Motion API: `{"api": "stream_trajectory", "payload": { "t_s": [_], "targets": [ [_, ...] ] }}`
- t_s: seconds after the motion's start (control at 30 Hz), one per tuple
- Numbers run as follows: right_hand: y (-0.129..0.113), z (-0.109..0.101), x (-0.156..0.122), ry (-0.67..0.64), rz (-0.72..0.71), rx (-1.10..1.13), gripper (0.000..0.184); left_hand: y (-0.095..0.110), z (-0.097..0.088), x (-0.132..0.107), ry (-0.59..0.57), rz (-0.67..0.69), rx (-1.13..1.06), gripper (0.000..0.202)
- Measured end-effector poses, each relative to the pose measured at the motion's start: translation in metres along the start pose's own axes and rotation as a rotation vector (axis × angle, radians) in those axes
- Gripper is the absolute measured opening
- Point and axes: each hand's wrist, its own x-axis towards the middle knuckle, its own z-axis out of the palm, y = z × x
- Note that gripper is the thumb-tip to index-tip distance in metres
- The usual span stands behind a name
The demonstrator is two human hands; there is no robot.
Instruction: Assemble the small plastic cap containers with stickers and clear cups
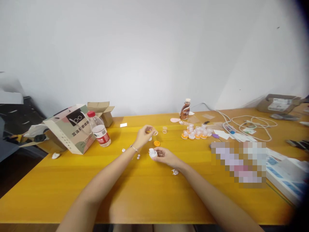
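My left hand (144,136) is closed, its thumb and fingertips pinched at a small see-through plastic cup (155,132) above the table. A similar see-through cup (164,130) stands just right of it. My right hand (166,156) grips a small white plastic part (152,153) between thumb and fingers; its fine shape is blurred. Between the two hands lies an orange round disc (156,143). Small white pieces (138,156) are scattered near my left wrist, and a white wheel-like part (175,172) lies beside my right wrist.
Several orange-based see-through pieces (196,131) cluster at right, in front of a brown drink bottle (185,109). A water bottle (100,130) and a paper bag (74,129) stand at left. White cables (241,120), papers and a pixelated area lie at right.
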Motion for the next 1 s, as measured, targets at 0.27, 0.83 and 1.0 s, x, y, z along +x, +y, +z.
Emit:
{"api": "stream_trajectory", "payload": {
  "t_s": [0.27, 0.83, 1.0],
  "targets": [
    [-0.001, 0.003, 0.004, 0.049, -0.057, -0.046, 0.043, 0.02, -0.046, -0.074, 0.081, -0.064, -0.34, 0.024],
    [-0.013, 0.015, -0.009, 0.164, -0.336, -0.724, 0.02, 0.015, -0.029, -0.096, -0.052, -0.082, -0.238, 0.025],
    [-0.019, 0.015, -0.012, 0.103, -0.322, -0.727, 0.019, 0.018, -0.039, -0.098, -0.126, -0.072, -0.23, 0.024]
  ]
}}
